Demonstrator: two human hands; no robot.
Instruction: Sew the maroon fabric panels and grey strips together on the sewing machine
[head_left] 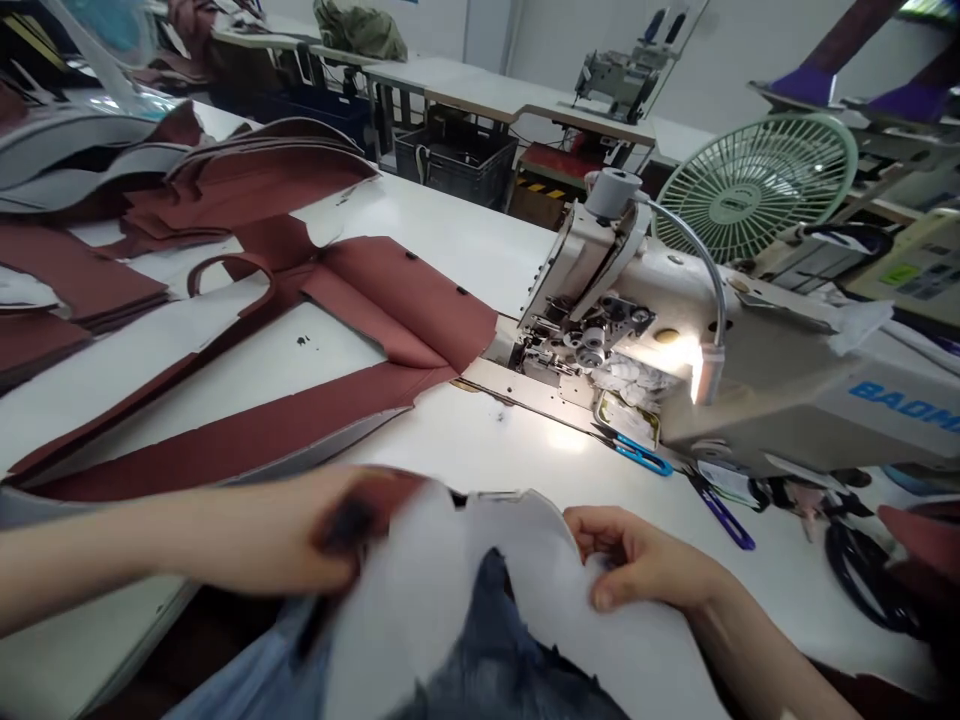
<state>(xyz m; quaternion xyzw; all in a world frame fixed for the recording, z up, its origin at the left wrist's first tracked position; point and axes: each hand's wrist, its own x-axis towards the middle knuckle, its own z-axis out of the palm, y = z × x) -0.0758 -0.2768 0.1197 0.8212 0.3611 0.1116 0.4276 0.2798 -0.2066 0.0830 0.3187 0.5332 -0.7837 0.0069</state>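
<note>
Both my hands hold a large curved fabric piece (480, 590), white on the side facing up, with a maroon patch showing near my left hand. My left hand (277, 540) is blurred and pinches the piece's left edge. My right hand (637, 560) grips its right edge between thumb and fingers. The piece sags over my lap, where blue denim (495, 660) shows. Ahead on the white worktable (480, 440), a long maroon cut panel (390, 320) lies with its end by the sewing machine's needle area (577, 345).
An industrial sewing machine (750, 370) with a lamp stands on the right. Blue-handled scissors (637, 455) and a purple-handled tool (720, 510) lie in front of it. Stacked maroon pieces (247, 180) lie at the left. A green fan (754, 185) stands behind the machine.
</note>
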